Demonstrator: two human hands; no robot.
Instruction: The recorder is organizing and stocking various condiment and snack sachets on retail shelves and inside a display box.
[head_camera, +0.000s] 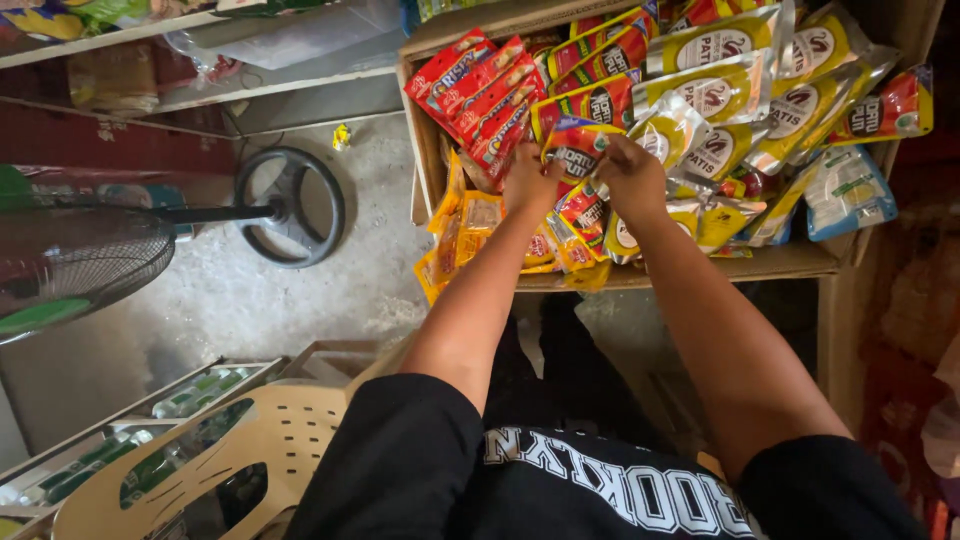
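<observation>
Concrete floor, cardboard box (780, 262) under my fingers — my left hand (530, 180) and right hand (630, 175) pinching one red-yellow sachet (575, 150).

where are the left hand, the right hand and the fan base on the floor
left hand (530, 182), head view, back of the hand over the packets
right hand (632, 178), head view, back of the hand
fan base (292, 206), head view, round dark ring on the concrete floor

My left hand (530, 180) and right hand (632, 178) cover the middle of the red sachet (578, 150), so I cannot tell which fingers grip it. The standing fan (70, 262) is cut off at the left edge, and the plastic chair (255, 450) at the bottom.
</observation>
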